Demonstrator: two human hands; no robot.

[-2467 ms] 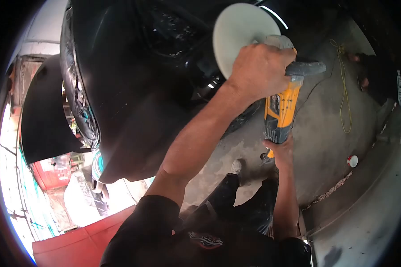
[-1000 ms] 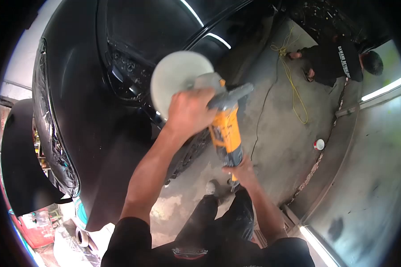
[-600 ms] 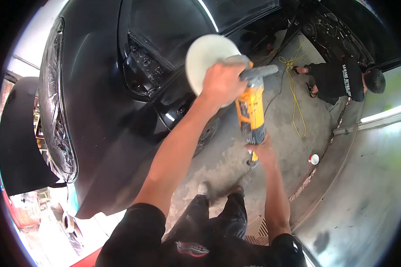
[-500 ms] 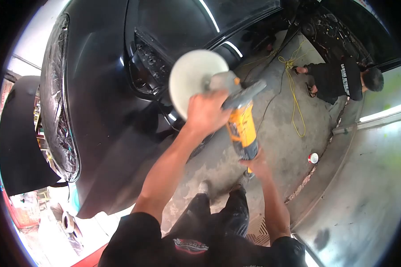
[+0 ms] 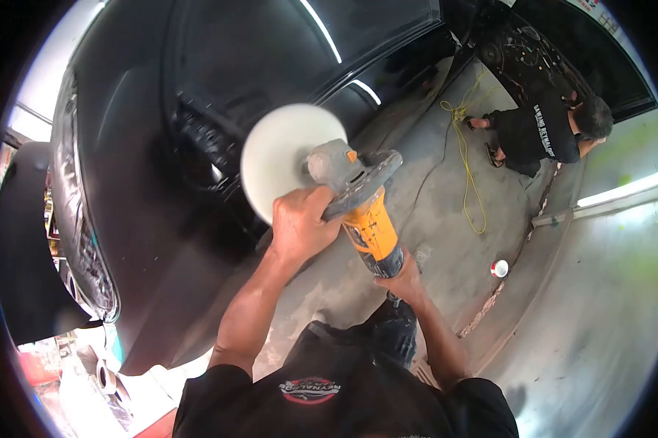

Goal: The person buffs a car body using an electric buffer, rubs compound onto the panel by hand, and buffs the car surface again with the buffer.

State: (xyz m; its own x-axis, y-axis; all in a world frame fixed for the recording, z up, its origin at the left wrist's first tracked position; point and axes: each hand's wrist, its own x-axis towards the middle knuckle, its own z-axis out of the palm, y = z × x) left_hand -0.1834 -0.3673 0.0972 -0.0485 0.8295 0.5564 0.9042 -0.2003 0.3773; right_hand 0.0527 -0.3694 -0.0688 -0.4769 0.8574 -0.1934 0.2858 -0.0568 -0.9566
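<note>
A yellow and grey power polisher (image 5: 372, 228) with a large white round pad (image 5: 281, 150) is held between both hands in front of the black car (image 5: 150, 241). My left hand (image 5: 299, 223) is closed round the dark loop handle near the polisher's head. Lower down, my right hand (image 5: 405, 279) wraps the rear of the yellow body. The pad faces the car's side panel; I cannot tell whether it touches the surface. A light strip reflects in the glossy upper panel.
A person in black (image 5: 540, 135) crouches at an open door at the back right. A yellow cord (image 5: 475, 197) lies on the concrete floor (image 5: 445, 241). A small white and red can (image 5: 499, 269) stands on the right. Clear plastic (image 5: 77, 212) covers the car's left edge.
The polisher and both hands have moved left and down in the view. The view itself has shifted, and the crouching person has an arm raised toward the door.
</note>
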